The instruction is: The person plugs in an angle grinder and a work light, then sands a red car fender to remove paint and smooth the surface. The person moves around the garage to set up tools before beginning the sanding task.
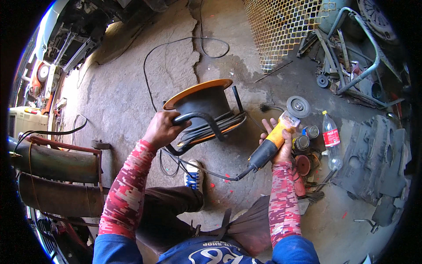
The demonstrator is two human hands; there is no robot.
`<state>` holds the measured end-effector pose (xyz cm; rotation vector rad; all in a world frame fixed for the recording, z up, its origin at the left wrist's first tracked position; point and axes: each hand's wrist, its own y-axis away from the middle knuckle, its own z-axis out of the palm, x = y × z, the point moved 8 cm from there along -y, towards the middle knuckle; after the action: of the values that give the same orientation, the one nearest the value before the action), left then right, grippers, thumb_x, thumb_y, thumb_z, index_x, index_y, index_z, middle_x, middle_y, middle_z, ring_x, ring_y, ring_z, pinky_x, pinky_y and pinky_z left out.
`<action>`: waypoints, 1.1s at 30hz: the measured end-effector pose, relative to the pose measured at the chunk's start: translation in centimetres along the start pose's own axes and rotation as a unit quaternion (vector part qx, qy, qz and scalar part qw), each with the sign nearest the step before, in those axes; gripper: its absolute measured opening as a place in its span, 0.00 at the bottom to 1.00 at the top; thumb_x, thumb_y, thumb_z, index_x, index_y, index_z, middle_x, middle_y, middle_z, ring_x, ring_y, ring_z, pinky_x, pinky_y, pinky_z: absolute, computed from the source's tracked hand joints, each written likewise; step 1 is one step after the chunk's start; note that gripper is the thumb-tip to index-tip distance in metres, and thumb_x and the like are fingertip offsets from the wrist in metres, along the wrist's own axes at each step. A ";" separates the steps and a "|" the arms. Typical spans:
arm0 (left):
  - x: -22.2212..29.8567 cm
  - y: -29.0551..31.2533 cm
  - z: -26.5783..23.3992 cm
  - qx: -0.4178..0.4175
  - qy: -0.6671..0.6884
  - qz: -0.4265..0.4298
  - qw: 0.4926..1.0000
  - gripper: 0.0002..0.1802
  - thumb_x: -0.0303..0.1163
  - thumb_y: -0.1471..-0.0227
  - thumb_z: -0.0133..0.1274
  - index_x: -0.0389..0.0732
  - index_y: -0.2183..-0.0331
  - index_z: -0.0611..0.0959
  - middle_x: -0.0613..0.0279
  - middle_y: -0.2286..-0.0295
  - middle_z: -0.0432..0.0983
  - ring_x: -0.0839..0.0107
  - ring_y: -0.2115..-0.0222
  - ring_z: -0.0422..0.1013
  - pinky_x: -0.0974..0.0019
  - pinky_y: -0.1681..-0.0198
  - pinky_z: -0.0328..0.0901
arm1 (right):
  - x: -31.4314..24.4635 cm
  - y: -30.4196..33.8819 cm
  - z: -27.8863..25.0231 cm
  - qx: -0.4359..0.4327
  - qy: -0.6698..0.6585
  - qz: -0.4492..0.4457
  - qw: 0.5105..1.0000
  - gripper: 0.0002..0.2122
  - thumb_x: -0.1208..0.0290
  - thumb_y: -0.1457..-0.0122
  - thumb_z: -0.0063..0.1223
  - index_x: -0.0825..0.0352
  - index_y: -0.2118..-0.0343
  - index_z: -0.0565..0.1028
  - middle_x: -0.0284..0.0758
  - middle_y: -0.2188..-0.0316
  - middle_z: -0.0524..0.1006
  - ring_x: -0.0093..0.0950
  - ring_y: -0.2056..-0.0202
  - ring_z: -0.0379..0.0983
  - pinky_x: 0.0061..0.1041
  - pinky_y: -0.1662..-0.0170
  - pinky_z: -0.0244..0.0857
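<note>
My left hand (162, 129) is closed round the black tubular handle of a cable reel (204, 104), which has an orange rim and a black drum. Black cable (220, 130) is wound on its near side, and loose loops trail onto the floor. In my right hand (285, 152) lies a yellow and black angle grinder (273, 140), resting across the palm with some fingertips showing on its left side. Its grey disc (298, 106) points away from me, up and right. A cord runs from the grinder's rear toward the reel. Just beyond the grinder is a black plug (264, 107).
Right of the grinder stand small cans (302, 142), a red-labelled plastic bottle (332, 141) and a grey metal part (373, 160). Rusty mesh (285, 31) and a scrap-filled metal frame (373, 39) lie at far right. Gas cylinders (61, 165) lie on a rack at left.
</note>
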<state>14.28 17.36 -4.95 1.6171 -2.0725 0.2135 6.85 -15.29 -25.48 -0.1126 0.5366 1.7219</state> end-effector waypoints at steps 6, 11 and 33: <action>-2.2 1.0 -0.7 -0.026 0.019 -0.034 0.999 0.20 0.41 0.47 0.64 0.32 0.75 0.82 0.50 0.85 0.70 0.60 0.84 0.66 0.56 0.74 0.65 | 2.9 0.4 0.7 0.021 0.066 0.088 0.994 0.31 0.47 0.49 0.64 0.61 0.48 0.68 0.46 0.38 0.66 0.39 0.65 0.81 0.42 0.60 0.79; -3.1 0.5 -1.2 -0.017 0.071 -0.041 0.996 0.21 0.43 0.46 0.64 0.32 0.74 0.83 0.52 0.84 0.70 0.64 0.82 0.65 0.57 0.73 0.65 | 6.1 1.7 1.4 0.036 0.100 0.145 0.984 0.32 0.47 0.51 0.65 0.64 0.50 0.68 0.49 0.53 0.77 0.37 0.72 0.81 0.41 0.67 0.80; -7.6 3.1 -3.1 0.005 0.059 -0.009 0.998 0.18 0.38 0.52 0.65 0.32 0.79 0.80 0.53 0.87 0.66 0.69 0.87 0.63 0.60 0.79 0.61 | 12.1 -2.4 -6.7 0.198 0.130 0.064 0.970 0.29 0.56 0.51 0.68 0.58 0.46 0.73 0.29 0.55 0.76 0.28 0.53 0.73 0.34 0.47 0.67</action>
<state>13.58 26.10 -5.35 1.5891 -1.9703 0.3075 4.89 -6.86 -36.52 -0.0176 1.0918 1.7010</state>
